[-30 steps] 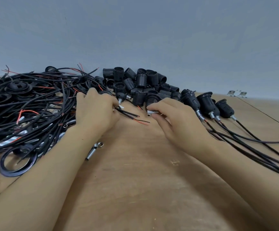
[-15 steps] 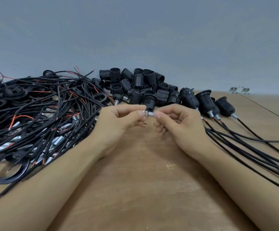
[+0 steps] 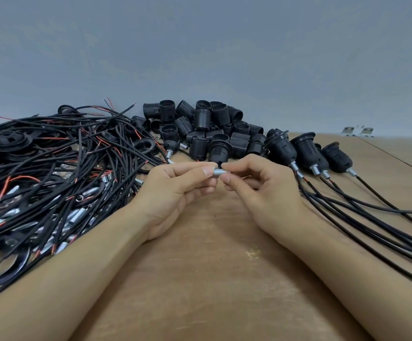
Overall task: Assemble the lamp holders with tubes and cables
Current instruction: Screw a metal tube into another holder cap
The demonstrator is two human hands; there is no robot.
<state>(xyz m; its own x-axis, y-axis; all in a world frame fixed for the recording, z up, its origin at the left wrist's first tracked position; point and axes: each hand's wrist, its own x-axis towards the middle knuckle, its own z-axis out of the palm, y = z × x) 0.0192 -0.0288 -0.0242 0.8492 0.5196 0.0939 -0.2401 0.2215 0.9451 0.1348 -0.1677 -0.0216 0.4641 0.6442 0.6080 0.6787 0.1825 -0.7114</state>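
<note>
Head: cables [image 3: 52, 173] beside holders [image 3: 205, 129].

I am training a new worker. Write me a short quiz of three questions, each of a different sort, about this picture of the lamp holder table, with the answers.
1. True or false: both hands pinch the small metal tube above the table.
2. Multiple choice: the finished holders with cables lie on which side of the person?
A. left
B. right
C. behind the loose holders
3. Fill in: the tangled pile of black cables lies next to the ____ hand.

Key
1. True: left hand and right hand both hold it at their fingertips.
2. B
3. left
</note>
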